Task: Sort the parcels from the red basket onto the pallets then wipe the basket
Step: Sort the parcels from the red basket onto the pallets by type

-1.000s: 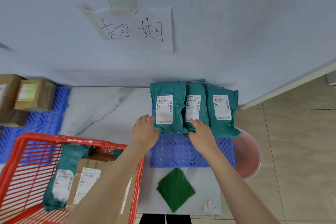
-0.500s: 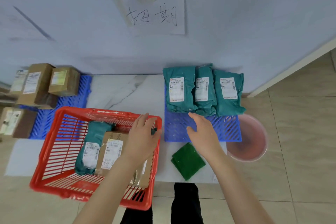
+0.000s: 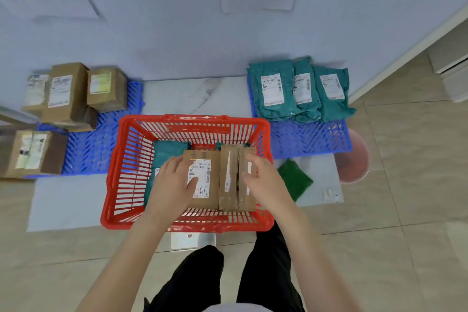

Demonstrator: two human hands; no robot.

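In the red basket (image 3: 192, 119) the left grip (image 3: 172, 182) lies wide on the labelled box (image 3: 214, 192), the right grip (image 3: 263, 182) loose by the taped box (image 3: 234, 159); best reach under one box's sides and lift it level.

Your left hand (image 3: 172, 185) hides most of the teal mailer (image 3: 168, 151) inside the red basket (image 3: 192, 118). The frame's left edge crops one cardboard box (image 3: 33, 153).
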